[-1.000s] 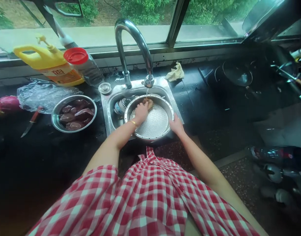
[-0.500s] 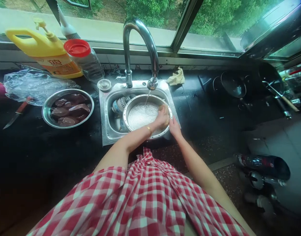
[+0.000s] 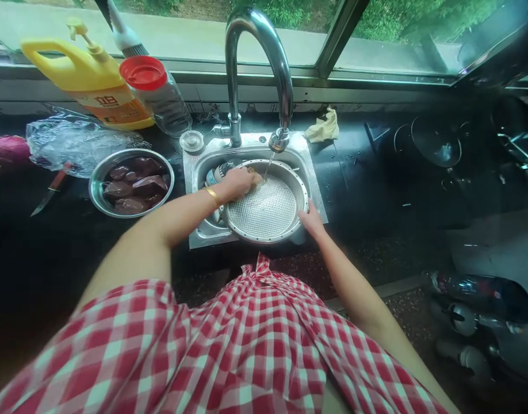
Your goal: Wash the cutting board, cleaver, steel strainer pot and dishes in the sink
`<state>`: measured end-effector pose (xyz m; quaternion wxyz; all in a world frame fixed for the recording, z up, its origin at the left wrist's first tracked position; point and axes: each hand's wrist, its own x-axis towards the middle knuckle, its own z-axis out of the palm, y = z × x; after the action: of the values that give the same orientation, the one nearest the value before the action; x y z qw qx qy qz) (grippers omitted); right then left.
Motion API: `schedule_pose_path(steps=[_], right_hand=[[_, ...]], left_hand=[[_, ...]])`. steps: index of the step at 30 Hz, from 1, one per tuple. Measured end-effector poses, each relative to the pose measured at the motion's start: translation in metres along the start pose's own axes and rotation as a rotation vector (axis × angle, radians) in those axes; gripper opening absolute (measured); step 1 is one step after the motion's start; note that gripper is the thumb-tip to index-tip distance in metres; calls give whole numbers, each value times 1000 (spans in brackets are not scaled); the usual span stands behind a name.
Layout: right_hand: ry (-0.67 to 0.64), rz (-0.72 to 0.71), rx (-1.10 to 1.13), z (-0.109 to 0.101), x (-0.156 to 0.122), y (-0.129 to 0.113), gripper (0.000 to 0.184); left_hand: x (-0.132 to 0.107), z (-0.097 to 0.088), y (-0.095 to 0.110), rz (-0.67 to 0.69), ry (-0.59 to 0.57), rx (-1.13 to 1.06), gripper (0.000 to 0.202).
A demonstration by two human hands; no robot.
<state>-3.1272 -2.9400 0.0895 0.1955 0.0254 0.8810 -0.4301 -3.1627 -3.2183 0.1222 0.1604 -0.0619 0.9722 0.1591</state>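
A round perforated metal strainer (image 3: 270, 207) sits in the steel sink (image 3: 203, 230) under the curved tap (image 3: 255, 34), from which a thin stream of water runs. My left hand (image 3: 237, 183), with a gold bangle at the wrist, is closed on a brownish scrub pad (image 3: 252, 171) pressed against the strainer's far left rim. My right hand (image 3: 310, 219) grips the strainer's near right rim. A cup or jar (image 3: 215, 172) lies in the sink behind the strainer, mostly hidden.
Left of the sink stand a steel bowl of dark red meat pieces (image 3: 132, 183), a crumpled plastic bag (image 3: 74, 146), a knife (image 3: 48, 192), a yellow jug (image 3: 91, 80) and a red-capped jar (image 3: 158, 95). A cloth (image 3: 322, 127) lies behind the sink. Dark stove and pans at right (image 3: 436, 144).
My left hand with the scrub pad has swept from the strainer's right side to its far left rim. My right hand has stayed on the near right rim.
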Motion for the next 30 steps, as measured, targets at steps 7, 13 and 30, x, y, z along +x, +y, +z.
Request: schedule_pose_path(steps=[7, 13, 30], right_hand=[[-3, -38, -1, -3, 0, -3, 54], [3, -71, 52, -3, 1, -1, 54], [-35, -112, 44, -1, 0, -6, 52]], left_hand=[[13, 70, 99, -21, 97, -208, 48], [-22, 100, 108, 327, -173, -524, 56], [32, 97, 115, -356, 232, -681, 63]])
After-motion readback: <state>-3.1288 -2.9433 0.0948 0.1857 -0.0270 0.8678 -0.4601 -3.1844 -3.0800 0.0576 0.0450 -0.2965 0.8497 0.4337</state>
